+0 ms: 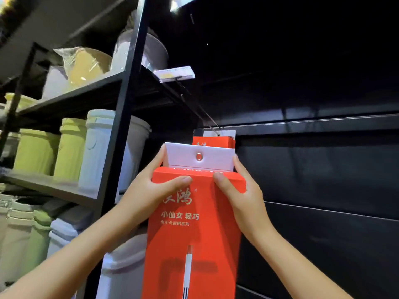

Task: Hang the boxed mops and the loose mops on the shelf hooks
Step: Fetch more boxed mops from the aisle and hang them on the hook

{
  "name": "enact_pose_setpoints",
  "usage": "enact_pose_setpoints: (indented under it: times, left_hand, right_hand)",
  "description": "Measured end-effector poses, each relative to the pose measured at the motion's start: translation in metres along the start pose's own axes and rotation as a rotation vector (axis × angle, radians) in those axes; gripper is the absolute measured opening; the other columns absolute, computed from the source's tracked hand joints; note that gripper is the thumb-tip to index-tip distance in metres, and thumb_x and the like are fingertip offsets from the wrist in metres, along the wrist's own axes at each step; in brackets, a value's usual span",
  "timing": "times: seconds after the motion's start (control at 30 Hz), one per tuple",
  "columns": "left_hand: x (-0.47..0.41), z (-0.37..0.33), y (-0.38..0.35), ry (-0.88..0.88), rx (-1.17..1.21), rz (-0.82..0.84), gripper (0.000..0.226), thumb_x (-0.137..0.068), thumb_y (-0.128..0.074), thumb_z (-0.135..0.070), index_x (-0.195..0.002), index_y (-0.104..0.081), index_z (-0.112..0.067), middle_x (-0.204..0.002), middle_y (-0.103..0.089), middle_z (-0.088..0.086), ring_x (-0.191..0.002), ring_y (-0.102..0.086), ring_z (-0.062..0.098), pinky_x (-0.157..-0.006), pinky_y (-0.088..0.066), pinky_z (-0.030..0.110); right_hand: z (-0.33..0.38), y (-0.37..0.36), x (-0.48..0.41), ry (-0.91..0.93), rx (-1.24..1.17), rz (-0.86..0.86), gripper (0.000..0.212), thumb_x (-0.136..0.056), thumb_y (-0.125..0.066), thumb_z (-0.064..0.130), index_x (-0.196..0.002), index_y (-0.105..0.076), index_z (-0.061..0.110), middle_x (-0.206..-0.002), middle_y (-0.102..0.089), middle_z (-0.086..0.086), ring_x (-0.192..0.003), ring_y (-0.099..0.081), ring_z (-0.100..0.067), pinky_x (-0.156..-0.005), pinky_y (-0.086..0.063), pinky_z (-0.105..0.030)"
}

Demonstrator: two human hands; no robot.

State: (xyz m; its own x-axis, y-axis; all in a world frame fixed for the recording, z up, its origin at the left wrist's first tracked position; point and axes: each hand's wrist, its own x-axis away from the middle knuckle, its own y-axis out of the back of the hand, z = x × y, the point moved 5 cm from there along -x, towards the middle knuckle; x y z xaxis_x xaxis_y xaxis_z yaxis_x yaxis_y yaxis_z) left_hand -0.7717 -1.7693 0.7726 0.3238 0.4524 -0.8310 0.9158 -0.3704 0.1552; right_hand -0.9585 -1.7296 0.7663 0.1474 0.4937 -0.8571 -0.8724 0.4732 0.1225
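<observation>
Boxed mop (194, 223) clasped by left hand (151, 190) and right hand (241, 190); eyelet (199, 156) below hook (200, 110), so a misaligned lift may crumple the tab.

1. The left hand (146, 190) and right hand (241, 190) are gripping the top of a tall red mop box (194, 238), thumbs lying on its front face.
2. Its white hang tab (183, 156), with a metal eyelet (198, 156), is standing below the tip of a wire hook (204, 115).
3. A second red box (216, 140) is sitting just behind.
4. Green and white bins (71, 147) are standing on the black rack (127, 100) to the left.
</observation>
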Motion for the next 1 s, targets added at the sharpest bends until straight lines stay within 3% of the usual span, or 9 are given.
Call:
enact_pose_setpoints:
  times: [0.1,0.27,0.4,0.5,0.57,0.63,0.7,0.9,1.0]
  left_hand:
    - [-0.034,-0.001,0.019,-0.09,0.005,-0.028,0.061,-0.068,-0.08,-0.044,-0.115,-0.049,-0.067,-0.108,-0.074,-0.009,-0.091,-0.073,0.013,-0.07,-0.057,0.019]
    - [-0.082,0.01,0.057,-0.142,0.021,-0.119,0.095,-0.054,-0.085,-0.05,-0.135,-0.037,-0.06,-0.103,-0.073,-0.02,-0.091,-0.072,0.006,-0.072,-0.056,0.02]
    - [-0.111,0.012,0.079,-0.177,0.014,-0.077,0.074,-0.052,-0.076,-0.054,-0.114,-0.039,-0.073,-0.102,-0.075,-0.015,-0.09,-0.073,0.01,-0.074,-0.057,0.024]
    - [-0.128,0.012,0.09,-0.2,0.005,-0.071,0.054,-0.051,-0.074,-0.055,-0.09,-0.047,-0.081,-0.092,-0.074,-0.022,-0.084,-0.073,0.006,-0.067,-0.056,0.019]
    - [-0.14,0.015,0.096,-0.209,0.032,-0.068,0.066,-0.05,-0.074,-0.056,-0.106,-0.045,-0.073,-0.09,-0.074,-0.025,-0.085,-0.073,0.005,-0.07,-0.056,0.021]
    - [-0.153,0.021,0.101,-0.212,0.012,-0.072,0.101,-0.048,-0.076,-0.058,-0.14,-0.033,-0.05,-0.098,-0.074,-0.02,-0.09,-0.072,0.005,-0.079,-0.056,0.027]
    - [-0.161,0.024,0.104,-0.195,0.009,-0.06,0.118,-0.048,-0.078,-0.06,-0.151,-0.025,-0.036,-0.111,-0.071,-0.011,-0.094,-0.072,0.009,-0.087,-0.057,0.036]
    - [-0.18,0.024,0.109,-0.234,0.082,-0.004,0.038,-0.069,-0.074,-0.042,-0.096,-0.059,-0.064,-0.093,-0.077,-0.01,-0.087,-0.074,0.015,-0.067,-0.059,0.022]
    - [-0.187,0.027,0.109,-0.244,0.104,0.035,0.039,-0.066,-0.075,-0.048,-0.103,-0.066,-0.05,-0.1,-0.076,0.001,-0.088,-0.074,0.021,-0.072,-0.059,0.03]
  right_hand:
    - [0.001,-0.009,-0.042,0.052,0.026,0.018,0.099,-0.06,-0.067,0.082,-0.146,-0.036,0.042,-0.139,-0.056,0.011,-0.126,-0.055,-0.009,-0.106,-0.045,-0.043]
    - [0.012,-0.029,-0.098,0.112,-0.004,0.041,0.104,-0.058,-0.071,0.081,-0.147,-0.033,0.043,-0.142,-0.054,0.008,-0.127,-0.055,-0.015,-0.107,-0.044,-0.046]
    - [0.025,-0.047,-0.127,0.147,0.035,0.04,0.108,-0.058,-0.072,0.077,-0.15,-0.027,0.042,-0.137,-0.055,0.017,-0.125,-0.055,-0.009,-0.107,-0.044,-0.04]
    - [0.036,-0.053,-0.141,0.186,0.099,0.044,0.099,-0.067,-0.072,0.065,-0.151,-0.026,0.039,-0.116,-0.051,0.04,-0.115,-0.053,0.008,-0.097,-0.042,-0.02]
    - [0.038,-0.054,-0.15,0.179,0.113,0.032,0.104,-0.066,-0.072,0.066,-0.152,-0.024,0.034,-0.136,-0.042,0.034,-0.128,-0.045,0.004,-0.101,-0.037,-0.018]
    - [0.036,-0.053,-0.16,0.156,0.15,0.004,0.112,-0.059,-0.068,0.072,-0.153,-0.021,0.033,-0.155,-0.03,0.017,-0.14,-0.034,-0.005,-0.114,-0.032,-0.029]
    - [0.036,-0.054,-0.169,0.139,0.164,-0.004,0.117,-0.054,-0.066,0.076,-0.153,-0.021,0.033,-0.159,-0.026,0.009,-0.143,-0.033,-0.011,-0.117,-0.031,-0.04]
    - [0.039,-0.058,-0.192,0.148,0.178,-0.014,0.119,-0.053,-0.069,0.077,-0.153,-0.023,0.032,-0.158,-0.03,0.01,-0.14,-0.037,-0.011,-0.115,-0.034,-0.041]
    - [0.036,-0.058,-0.202,0.134,0.19,-0.021,0.122,-0.049,-0.069,0.083,-0.152,-0.025,0.034,-0.155,-0.037,0.008,-0.138,-0.041,-0.014,-0.113,-0.036,-0.044]
